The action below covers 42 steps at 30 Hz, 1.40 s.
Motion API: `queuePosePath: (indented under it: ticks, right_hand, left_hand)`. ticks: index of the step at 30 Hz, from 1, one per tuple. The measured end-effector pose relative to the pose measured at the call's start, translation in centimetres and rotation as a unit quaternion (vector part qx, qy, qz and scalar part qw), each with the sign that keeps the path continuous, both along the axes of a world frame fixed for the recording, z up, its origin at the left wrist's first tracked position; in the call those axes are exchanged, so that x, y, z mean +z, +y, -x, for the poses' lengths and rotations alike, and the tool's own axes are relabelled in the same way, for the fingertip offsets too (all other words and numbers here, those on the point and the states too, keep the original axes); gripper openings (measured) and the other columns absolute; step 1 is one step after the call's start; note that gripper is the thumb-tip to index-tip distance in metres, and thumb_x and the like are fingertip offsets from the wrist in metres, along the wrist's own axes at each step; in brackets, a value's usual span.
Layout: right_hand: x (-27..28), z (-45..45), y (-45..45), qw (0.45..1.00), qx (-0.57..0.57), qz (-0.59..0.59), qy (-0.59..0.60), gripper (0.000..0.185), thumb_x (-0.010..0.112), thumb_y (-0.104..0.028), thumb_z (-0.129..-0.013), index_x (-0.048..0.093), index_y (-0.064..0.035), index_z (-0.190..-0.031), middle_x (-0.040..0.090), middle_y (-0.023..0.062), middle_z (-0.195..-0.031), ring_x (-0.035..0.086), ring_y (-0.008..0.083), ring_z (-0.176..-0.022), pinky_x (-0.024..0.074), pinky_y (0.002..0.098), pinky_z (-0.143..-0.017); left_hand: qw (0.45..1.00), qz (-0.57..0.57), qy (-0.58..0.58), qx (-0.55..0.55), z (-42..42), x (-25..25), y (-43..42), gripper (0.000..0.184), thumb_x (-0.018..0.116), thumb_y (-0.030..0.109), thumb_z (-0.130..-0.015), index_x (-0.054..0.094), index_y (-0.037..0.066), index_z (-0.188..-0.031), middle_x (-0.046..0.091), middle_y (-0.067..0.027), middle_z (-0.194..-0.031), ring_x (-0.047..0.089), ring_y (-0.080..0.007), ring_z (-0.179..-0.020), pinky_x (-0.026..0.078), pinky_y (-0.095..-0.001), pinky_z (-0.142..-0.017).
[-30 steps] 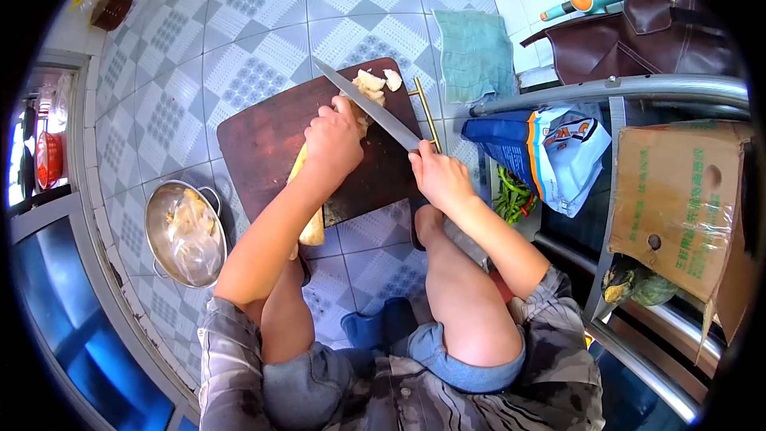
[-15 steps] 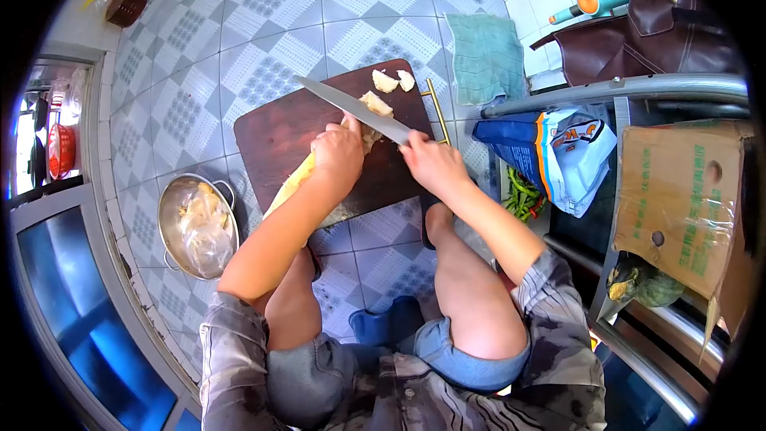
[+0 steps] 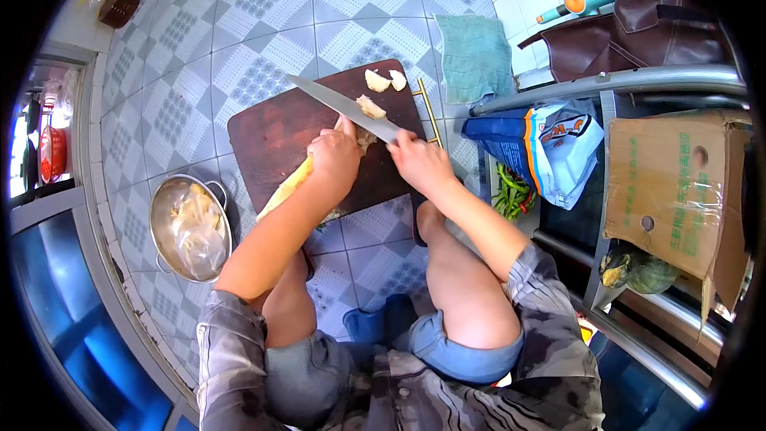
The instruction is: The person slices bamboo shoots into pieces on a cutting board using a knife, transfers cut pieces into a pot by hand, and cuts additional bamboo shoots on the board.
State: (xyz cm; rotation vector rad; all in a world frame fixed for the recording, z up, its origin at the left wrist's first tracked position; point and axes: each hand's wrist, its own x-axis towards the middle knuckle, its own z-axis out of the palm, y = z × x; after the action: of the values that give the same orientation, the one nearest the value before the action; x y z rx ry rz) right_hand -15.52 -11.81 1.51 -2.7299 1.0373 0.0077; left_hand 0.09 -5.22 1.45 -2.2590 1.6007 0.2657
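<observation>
From where I stand behind the worker, the board [image 3: 267,132] reads as a dial, far edge at 12. The left hand [image 3: 335,160] has its fingers closed over the pale yellow vegetable [image 3: 292,184], which extends toward 7 o'clock. At 4 o'clock, the right hand [image 3: 420,163] grips the knife [image 3: 339,101], blade tip toward 11. Cut pieces [image 3: 377,80] lie at 1.
</observation>
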Motion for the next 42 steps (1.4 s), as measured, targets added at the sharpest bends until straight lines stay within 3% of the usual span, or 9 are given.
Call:
queuePosePath:
  ticks: [4, 11, 13, 18, 26, 28, 34, 42]
  right_hand:
    - [0.9, 3.0, 1.2, 0.995, -0.041, -0.007, 0.086, 0.037, 0.051, -0.034, -0.089, 0.047, 0.0029, -0.094, 0.061, 0.0151, -0.058, 0.064, 0.0282, -0.051, 0.0509, 0.0397, -0.043]
    - [-0.1, -6.3, -1.2, 1.0, 0.015, -0.004, -0.002, 0.04, 0.048, -0.033, -0.091, 0.048, 0.0065, -0.092, 0.061, 0.0155, -0.057, 0.064, 0.0271, -0.052, 0.052, 0.0373, -0.044]
    - [-0.7, -4.8, -0.8, 1.0, 0.014, 0.009, -0.014, 0.04, 0.047, -0.035, -0.091, 0.048, 0.0056, -0.092, 0.061, 0.0151, -0.057, 0.064, 0.027, -0.052, 0.0519, 0.0374, -0.044]
    - [1.2, 4.0, 1.0, 0.996, -0.029, 0.003, 0.086, 0.041, 0.048, -0.037, -0.091, 0.046, 0.0038, -0.095, 0.062, 0.0138, -0.059, 0.064, 0.028, -0.052, 0.0518, 0.0397, -0.044]
    - [-0.3, -4.2, -1.6, 1.0, 0.008, -0.019, -0.011, 0.037, 0.045, -0.035, -0.092, 0.046, 0.0014, -0.094, 0.06, 0.0166, -0.056, 0.063, 0.0329, -0.053, 0.0508, 0.0438, -0.045]
    - [0.0, -3.3, -1.1, 1.0, 0.008, -0.016, 0.009, 0.039, 0.047, -0.036, -0.091, 0.047, 0.0031, -0.097, 0.062, 0.0154, -0.059, 0.065, 0.0286, -0.056, 0.0528, 0.0407, -0.049]
    - [0.9, 4.1, 0.0, 0.996, -0.022, -0.025, 0.082, 0.038, 0.047, -0.036, -0.091, 0.046, 0.0009, -0.099, 0.062, 0.0152, -0.06, 0.065, 0.029, -0.057, 0.0524, 0.042, -0.048]
    - [0.3, -5.0, -1.0, 1.0, 0.013, -0.023, -0.004, 0.038, 0.043, -0.034, -0.093, 0.048, 0.0036, -0.093, 0.062, 0.0171, -0.062, 0.065, 0.0301, -0.057, 0.0525, 0.0398, -0.048]
  left_hand:
    - [1.0, -0.011, 0.005, -0.002, 0.2, 0.3, -0.1, 0.075, 0.062, 0.022, -0.074, 0.029, 0.0, -0.137, 0.058, -0.0092, -0.074, 0.062, -0.0188, -0.058, 0.049, -0.0338, -0.042]
    - [1.0, -0.014, 0.007, -0.019, 0.4, -0.9, 0.0, 0.083, 0.063, 0.022, -0.071, 0.024, -0.006, -0.138, 0.06, -0.0079, -0.074, 0.063, -0.0182, -0.062, 0.05, -0.0347, -0.044]
    - [0.999, -0.029, 0.014, -0.026, 0.0, -0.5, 0.0, 0.085, 0.064, 0.022, -0.07, 0.022, -0.006, -0.139, 0.061, -0.0074, -0.074, 0.063, -0.018, -0.063, 0.05, -0.0346, -0.045]
    - [0.997, -0.069, 0.015, -0.007, 0.4, 1.2, -0.6, 0.09, 0.065, 0.023, -0.069, 0.019, -0.008, -0.139, 0.063, -0.0085, -0.078, 0.063, -0.0175, -0.065, 0.051, -0.0351, -0.045]
    - [0.999, -0.048, 0.009, -0.002, 0.6, 0.8, -0.7, 0.092, 0.065, 0.023, -0.068, 0.016, -0.012, -0.137, 0.064, -0.0084, -0.076, 0.064, -0.0181, -0.064, 0.051, -0.0347, -0.045]
    - [0.998, -0.055, 0.024, 0.002, 0.4, 1.2, -0.5, 0.092, 0.065, 0.022, -0.068, 0.015, -0.013, -0.137, 0.064, -0.0084, -0.076, 0.065, -0.0181, -0.064, 0.051, -0.0344, -0.045]
    - [0.998, -0.062, 0.021, -0.011, 0.3, 1.4, -0.6, 0.091, 0.063, 0.023, -0.07, 0.015, -0.013, -0.138, 0.064, -0.0087, -0.075, 0.064, -0.0177, -0.063, 0.05, -0.0351, -0.045]
    - [0.998, -0.044, -0.035, 0.014, 1.0, -0.2, -0.3, 0.083, 0.062, 0.027, -0.074, 0.022, -0.008, -0.138, 0.06, -0.0098, -0.077, 0.062, -0.0209, -0.061, 0.049, -0.0376, -0.046]
